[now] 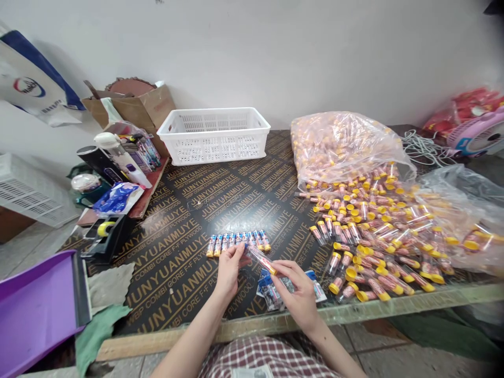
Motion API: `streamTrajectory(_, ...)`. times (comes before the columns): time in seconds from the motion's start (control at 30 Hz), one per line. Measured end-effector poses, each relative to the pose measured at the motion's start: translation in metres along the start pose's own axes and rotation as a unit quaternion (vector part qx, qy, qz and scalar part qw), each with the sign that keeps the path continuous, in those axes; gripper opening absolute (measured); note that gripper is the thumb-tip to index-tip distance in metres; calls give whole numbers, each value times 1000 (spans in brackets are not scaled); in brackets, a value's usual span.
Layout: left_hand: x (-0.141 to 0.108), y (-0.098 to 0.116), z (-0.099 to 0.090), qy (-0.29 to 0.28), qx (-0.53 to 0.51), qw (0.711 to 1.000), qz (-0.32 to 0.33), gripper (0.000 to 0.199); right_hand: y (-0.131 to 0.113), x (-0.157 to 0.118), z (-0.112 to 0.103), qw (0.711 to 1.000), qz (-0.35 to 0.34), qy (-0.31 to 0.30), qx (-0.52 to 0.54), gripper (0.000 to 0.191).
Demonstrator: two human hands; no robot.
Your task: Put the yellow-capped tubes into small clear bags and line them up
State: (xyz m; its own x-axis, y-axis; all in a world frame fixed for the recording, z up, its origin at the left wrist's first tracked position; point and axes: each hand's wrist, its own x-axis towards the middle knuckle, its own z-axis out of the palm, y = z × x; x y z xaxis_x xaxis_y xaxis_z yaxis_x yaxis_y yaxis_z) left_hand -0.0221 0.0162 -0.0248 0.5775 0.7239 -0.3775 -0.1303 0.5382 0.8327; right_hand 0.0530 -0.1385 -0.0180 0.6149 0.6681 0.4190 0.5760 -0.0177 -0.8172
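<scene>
Both hands meet over the near middle of the table (pixel 177 278), sharing one clear tube (pixel 260 258) between them. The left hand (pixel 230 268) pinches its far left end between thumb and fingers, where a small blue patch shows; whether that patch belongs to the tube or is a separate piece, I cannot tell. The right hand (pixel 294 291) grasps the near right end, thumb and fingertips closed about the yellow cap (pixel 272 270). The tube slants above the table, with pink matter visible through its wall. Just beyond the left hand lies a row of blue-wrapped tubes (pixel 238 242), side by side, their yellow ends mostly toward the near edge. Beneath the right hand, blue printed sheets (pixel 271 294) lie overlapping on the table. To the right spreads a loose pile of yellow-capped tubes (pixel 374 231), which runs back to a large clear bag (pixel 342 142) filled with more; another clear bag (pixel 464 210) lies at the far right of the pile. A white basket (pixel 214 149) stands at the far side, near the wall. At left are a tape dispenser (pixel 104 236), a white-topped bottle (pixel 122 157) and a carton (pixel 153 107), with a purple dustpan (pixel 39 304) at the near left.
</scene>
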Motion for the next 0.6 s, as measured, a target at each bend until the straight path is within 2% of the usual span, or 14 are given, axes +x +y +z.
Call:
streamTrajectory(0.2,-10,4,8,-73,-19,996,-41,47,7,2,2,998,27,-35,33,31)
streamTrajectory(0.37,-20,7,11,-187,38,977,-96,36,11,6,1,1000,-8,-20,-3,63)
streamTrajectory(0.47,-26,7,12,-224,54,967,-110,35,11,8,-2,997,-22,-65,46,79)
streamTrajectory(0.6,-30,5,14,-231,64,961,-138,39,12,7,-5,985,-7,-134,106,82)
